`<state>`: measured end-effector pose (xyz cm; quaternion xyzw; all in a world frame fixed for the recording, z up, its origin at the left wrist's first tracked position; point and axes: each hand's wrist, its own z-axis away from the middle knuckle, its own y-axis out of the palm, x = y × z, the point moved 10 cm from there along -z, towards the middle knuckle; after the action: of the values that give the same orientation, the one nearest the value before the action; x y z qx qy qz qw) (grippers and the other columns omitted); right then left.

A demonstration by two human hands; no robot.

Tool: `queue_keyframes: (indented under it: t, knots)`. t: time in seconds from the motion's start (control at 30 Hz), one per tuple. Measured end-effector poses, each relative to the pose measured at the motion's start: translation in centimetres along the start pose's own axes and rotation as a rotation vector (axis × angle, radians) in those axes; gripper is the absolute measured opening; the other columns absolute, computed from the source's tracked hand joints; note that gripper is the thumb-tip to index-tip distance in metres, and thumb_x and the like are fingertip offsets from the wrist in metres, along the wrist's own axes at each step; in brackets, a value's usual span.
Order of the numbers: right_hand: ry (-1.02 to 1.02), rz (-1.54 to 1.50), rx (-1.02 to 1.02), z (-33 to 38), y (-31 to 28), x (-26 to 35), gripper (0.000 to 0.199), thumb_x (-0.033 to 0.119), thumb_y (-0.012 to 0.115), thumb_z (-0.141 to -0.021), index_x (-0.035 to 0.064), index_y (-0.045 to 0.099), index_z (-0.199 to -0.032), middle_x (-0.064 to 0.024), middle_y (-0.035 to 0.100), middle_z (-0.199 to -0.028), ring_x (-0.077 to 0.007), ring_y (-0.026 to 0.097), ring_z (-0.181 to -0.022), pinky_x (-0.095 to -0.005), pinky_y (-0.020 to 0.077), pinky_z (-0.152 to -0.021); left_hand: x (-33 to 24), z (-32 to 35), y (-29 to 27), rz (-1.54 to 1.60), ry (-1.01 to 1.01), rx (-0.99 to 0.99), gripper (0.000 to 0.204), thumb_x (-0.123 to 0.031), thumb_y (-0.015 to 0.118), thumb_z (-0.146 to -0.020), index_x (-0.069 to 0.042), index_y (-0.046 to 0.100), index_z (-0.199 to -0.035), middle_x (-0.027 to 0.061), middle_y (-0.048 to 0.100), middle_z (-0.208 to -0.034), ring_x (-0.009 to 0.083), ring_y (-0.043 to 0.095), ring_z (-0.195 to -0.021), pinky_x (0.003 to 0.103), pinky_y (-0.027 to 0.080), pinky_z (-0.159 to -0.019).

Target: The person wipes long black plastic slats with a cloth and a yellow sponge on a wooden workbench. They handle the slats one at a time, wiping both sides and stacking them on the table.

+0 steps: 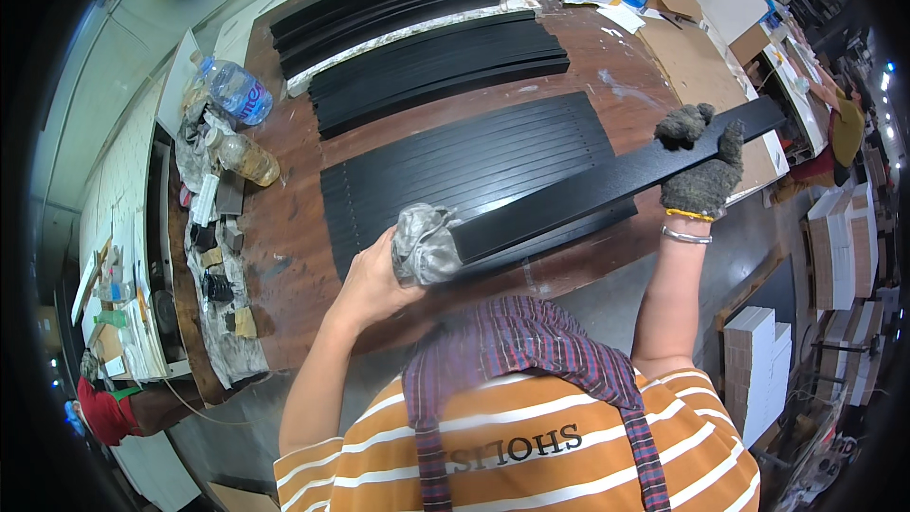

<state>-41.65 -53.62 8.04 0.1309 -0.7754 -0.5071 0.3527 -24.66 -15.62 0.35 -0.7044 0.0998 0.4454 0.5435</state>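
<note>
Grey rag [424, 245] sits bunched in the bare left hand [372, 277], pressed on the near end of a long black slat [607, 185]. The gloved right hand [703, 171] clamps the slat's far part, holding it above the worktop [284, 228]. Even strokes along the length, with that far grip firm, would suit. Rows of black slats [464, 161] lie beneath; two bottles [239, 123] stand left, clear of it.

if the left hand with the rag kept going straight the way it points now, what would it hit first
The left hand presses a grey rag against the near end of the black board and points along it. Going straight on, it would likely slide along the board to the gloved right hand gripping the far end.
</note>
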Motion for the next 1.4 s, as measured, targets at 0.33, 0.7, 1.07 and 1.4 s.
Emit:
queue_keyframes:
  t: [0.33, 0.7, 1.07, 1.4]
  knots:
    - [0.225, 0.121, -0.408, 2.9, 0.0, -14.7, 0.039, 0.041, 0.053, -0.104, 0.0027, 0.06, -0.1, -0.0077, 0.055, -0.076, -0.0253, 0.054, -0.069, -0.0462, 0.0497, -0.077, -4.6, -2.1, 3.2, -0.242, 0.113, -0.332, 0.069, -0.014, 0.083, -0.067, 0.01, 0.055, -0.126, 0.0208, 0.062, -0.108, 0.0397, 0.069, -0.09, 0.047, 0.059, -0.075]
    - [0.122, 0.102, -0.332, 1.1, 1.4, -10.6, 0.042, 0.042, 0.061, -0.101, 0.0002, 0.059, -0.109, -0.0052, 0.055, -0.078, -0.0215, 0.053, -0.07, -0.0418, 0.049, -0.076, 2.1, -0.2, -3.4, 0.754, -0.139, -0.539, 0.041, -0.009, 0.083, -0.082, 0.004, 0.063, -0.115, 0.0136, 0.074, -0.109, 0.0209, 0.072, -0.099, 0.035, 0.056, -0.092]
    - [0.752, 0.384, -0.145, 4.7, -0.9, -14.4, 0.058, 0.058, 0.055, -0.1, 0.003, 0.06, -0.117, -0.007, 0.062, -0.076, -0.0218, 0.059, -0.063, -0.0418, 0.0518, -0.061, -0.2, -1.5, -5.6, 0.225, -0.033, -0.614, 0.037, -0.008, 0.078, -0.079, 0.0, 0.065, -0.112, 0.0156, 0.074, -0.098, 0.0273, 0.074, -0.091, 0.038, 0.057, -0.081]
    - [0.86, 1.403, 0.871, 16.9, -4.2, -20.2, 0.043, 0.032, 0.04, -0.111, 0.0024, 0.052, -0.14, -0.0163, 0.063, -0.128, -0.0214, 0.064, -0.109, -0.0337, 0.0516, -0.097, -5.9, -6.7, -0.7, -0.465, 0.445, -0.491, 0.056, -0.018, 0.074, -0.075, -0.005, 0.061, -0.128, 0.0151, 0.061, -0.137, 0.0284, 0.052, -0.138, 0.075, 0.019, -0.112]
